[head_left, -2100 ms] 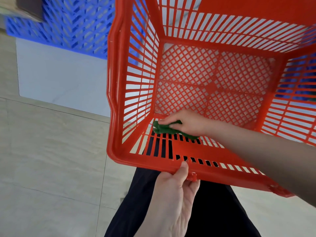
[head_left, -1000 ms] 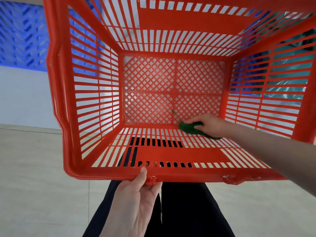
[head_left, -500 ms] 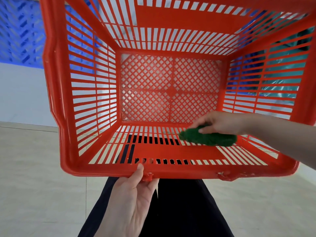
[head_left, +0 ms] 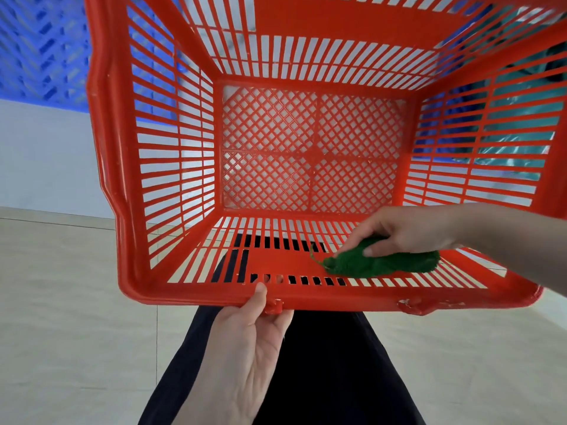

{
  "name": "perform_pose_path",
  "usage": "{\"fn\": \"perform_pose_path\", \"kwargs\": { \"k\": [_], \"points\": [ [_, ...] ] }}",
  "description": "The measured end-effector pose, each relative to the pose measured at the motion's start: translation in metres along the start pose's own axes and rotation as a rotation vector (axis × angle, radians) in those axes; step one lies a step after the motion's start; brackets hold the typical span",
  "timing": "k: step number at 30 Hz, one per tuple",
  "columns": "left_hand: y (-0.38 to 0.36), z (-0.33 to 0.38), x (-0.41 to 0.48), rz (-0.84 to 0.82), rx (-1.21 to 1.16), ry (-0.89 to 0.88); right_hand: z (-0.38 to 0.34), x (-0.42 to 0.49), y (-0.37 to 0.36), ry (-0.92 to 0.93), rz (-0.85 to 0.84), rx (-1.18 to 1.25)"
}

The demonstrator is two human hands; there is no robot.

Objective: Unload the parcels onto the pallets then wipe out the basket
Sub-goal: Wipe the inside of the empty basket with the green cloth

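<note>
A red slatted plastic basket (head_left: 110, 148) is tilted with its open mouth toward me, and nothing but the cloth lies inside. My left hand (head_left: 245, 342) grips the middle of its near rim from below, thumb over the edge. Inside the basket, my right hand (head_left: 405, 231) presses a folded green cloth (head_left: 383, 263) against the near wall, right of centre. A blue plastic pallet (head_left: 40, 47) shows at the top left behind the basket. Through the right wall slats I see a teal plastic-wrapped shape (head_left: 518, 124); I cannot tell if it is a parcel.
Beige floor tiles (head_left: 61, 317) spread below and to the left. A pale grey strip of floor (head_left: 46, 154) runs under the pallet. My dark trouser legs (head_left: 331, 363) are directly beneath the basket.
My right hand has drawn the green cloth from the bottom corner up the near wall toward the rim. The left hand keeps its grip on the rim.
</note>
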State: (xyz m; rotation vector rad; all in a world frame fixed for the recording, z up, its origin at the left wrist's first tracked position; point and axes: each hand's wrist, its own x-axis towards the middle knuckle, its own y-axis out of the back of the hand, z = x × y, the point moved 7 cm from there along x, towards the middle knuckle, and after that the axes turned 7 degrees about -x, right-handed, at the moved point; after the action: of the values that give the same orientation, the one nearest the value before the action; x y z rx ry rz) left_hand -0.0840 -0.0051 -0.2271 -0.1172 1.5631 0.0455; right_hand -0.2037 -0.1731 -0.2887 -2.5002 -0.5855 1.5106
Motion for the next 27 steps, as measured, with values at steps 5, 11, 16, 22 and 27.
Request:
{"fn": "perform_pose_path", "kwargs": {
  "k": [5,11,16,22,27],
  "points": [
    [0.0,0.0,-0.001,-0.02,0.03,0.0,-0.01,0.044,0.036,-0.083,0.391,-0.084],
    [0.0,0.0,-0.001,-0.022,0.03,-0.006,-0.016,0.103,0.022,-0.216,0.463,-0.281],
    [0.001,-0.001,-0.002,-0.022,0.033,0.013,-0.035,0.036,-0.007,-0.041,0.192,-0.109],
    [-0.001,-0.001,-0.002,-0.051,0.04,-0.006,-0.067,0.056,0.021,0.026,0.297,-0.035],
    [0.0,-0.002,-0.001,-0.074,0.073,0.006,-0.085,0.144,0.017,-0.095,0.395,-0.403]
  ]
}}
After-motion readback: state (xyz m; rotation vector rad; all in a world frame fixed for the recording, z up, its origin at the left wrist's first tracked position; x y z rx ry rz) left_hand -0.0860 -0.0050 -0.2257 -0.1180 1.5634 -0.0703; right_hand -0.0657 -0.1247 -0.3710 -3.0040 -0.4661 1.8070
